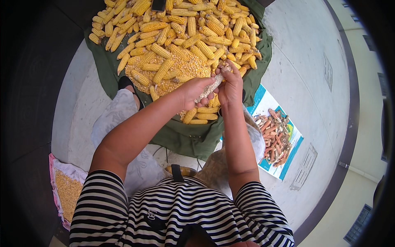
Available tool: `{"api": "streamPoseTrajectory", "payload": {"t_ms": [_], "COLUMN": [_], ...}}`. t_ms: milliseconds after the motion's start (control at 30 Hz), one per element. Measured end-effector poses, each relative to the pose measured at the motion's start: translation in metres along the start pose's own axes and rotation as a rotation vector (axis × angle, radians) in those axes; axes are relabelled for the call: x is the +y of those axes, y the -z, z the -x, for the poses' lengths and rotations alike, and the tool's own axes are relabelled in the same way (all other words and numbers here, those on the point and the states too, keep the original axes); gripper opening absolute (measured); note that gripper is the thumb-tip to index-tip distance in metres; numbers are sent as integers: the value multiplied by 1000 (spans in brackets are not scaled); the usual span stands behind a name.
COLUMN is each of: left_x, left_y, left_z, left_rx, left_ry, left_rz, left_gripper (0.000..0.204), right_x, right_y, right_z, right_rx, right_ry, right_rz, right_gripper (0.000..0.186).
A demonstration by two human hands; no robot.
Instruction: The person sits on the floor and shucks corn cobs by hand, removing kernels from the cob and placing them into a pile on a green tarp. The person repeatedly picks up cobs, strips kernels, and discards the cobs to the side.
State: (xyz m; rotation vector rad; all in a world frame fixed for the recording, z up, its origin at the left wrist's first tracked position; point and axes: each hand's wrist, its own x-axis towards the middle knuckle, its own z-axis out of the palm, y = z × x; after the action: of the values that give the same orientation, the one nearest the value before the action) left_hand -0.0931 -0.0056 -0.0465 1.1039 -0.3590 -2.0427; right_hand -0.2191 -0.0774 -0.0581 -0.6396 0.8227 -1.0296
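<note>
A pale, mostly stripped corn cob (209, 90) lies slantwise between my two hands. My left hand (196, 91) is closed round its lower part. At the upper end, my right hand (230, 85) has its fingers curled against the cob; a few kernels seem to be left there. Below and beyond my hands spreads a big heap of yellow corn ears (181, 29). Loose corn kernels (187, 68) are piled among the ears nearest me. Heap and kernels rest on a dark green cloth (98, 61).
To the right, stripped cobs (276, 138) lie on a blue and white printed sheet (263, 103). A pink-edged cloth (76, 171) with kernels (68, 191) is at the lower left. A dark phone-like object (158, 5) sits on the heap's far side. My legs flank the green cloth.
</note>
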Motion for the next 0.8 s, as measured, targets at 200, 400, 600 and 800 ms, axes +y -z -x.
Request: {"api": "streamPoseTrajectory", "payload": {"t_ms": [200,400,600,800], "left_x": [-13,-7,-10,-7], "left_y": [-6,-3,-7,-4], "left_z": [-5,-3,-4,-2], "left_rx": [83,88,78,66], "left_ry": [-137,-174,-169,-72], "left_rz": [-220,-246,-275,-166], "left_gripper": [32,32,33,34], "right_x": [10,-1,10,14], "right_y": [-4,-8,2,4], "right_z": [2,5,-3,-3], "right_rx": [130,67,57,99], "right_ry": [49,-106,-27,-75], "right_rz": [116,-285,-22,-149], "right_gripper": [44,38,32,25]}}
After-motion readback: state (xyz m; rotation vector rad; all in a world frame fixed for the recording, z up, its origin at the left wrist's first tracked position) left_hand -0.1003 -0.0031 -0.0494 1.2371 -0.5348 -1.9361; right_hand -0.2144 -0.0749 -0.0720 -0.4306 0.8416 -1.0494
